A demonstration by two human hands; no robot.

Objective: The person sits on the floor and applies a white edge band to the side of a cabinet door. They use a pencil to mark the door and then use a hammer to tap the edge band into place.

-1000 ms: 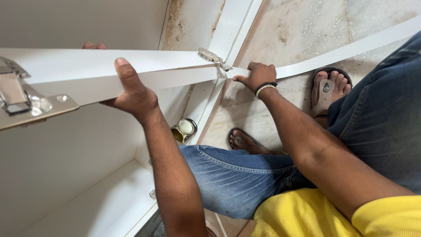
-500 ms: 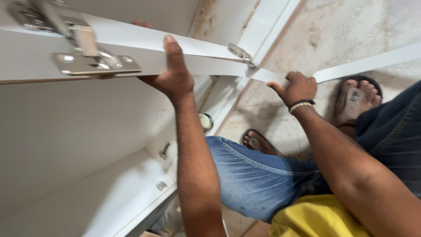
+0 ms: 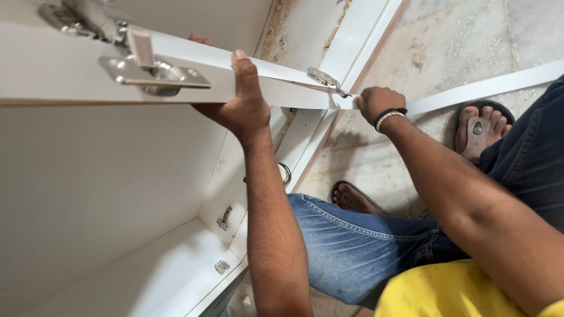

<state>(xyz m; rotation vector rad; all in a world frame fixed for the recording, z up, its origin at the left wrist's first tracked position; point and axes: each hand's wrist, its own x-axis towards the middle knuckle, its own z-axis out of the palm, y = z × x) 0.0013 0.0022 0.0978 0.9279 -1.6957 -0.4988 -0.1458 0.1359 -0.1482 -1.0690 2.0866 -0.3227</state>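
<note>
Change: the view has swung a touch since half a second ago; the near silver metal hinge (image 3: 154, 71) now sits further right along the flat white laminate cabinet door (image 3: 70, 76), and the right hand has slid a little inward along the strip. The left hand's grip matches the earlier picture.
Left hand: the left hand (image 3: 238, 105) is clamped on the door's long edge, thumb pressed flat on the upper face, fingers wrapped underneath with the tips just peeking over the far side.
Right hand: the right hand (image 3: 378, 103) is closed in a fist round the thin white edge-banding strip (image 3: 487, 88), right at the door's far corner; a beaded band rings the wrist.
Strip: smooth, glossy, ribbon-flat, running from the fist out over the floor towards the top right edge of the view.
Far hinge: a second small metal hinge (image 3: 324, 78) sits at the door's far end, just beside the right fist.
Cabinet: a white open cabinet carcass (image 3: 117, 205) lies beneath the door, matte inside, with small metal fittings near its lower corner.
Floor: pale mottled stone floor (image 3: 464, 41), dusty and stained.
Person: blue denim jeans, yellow shirt, feet in sandals.
</note>
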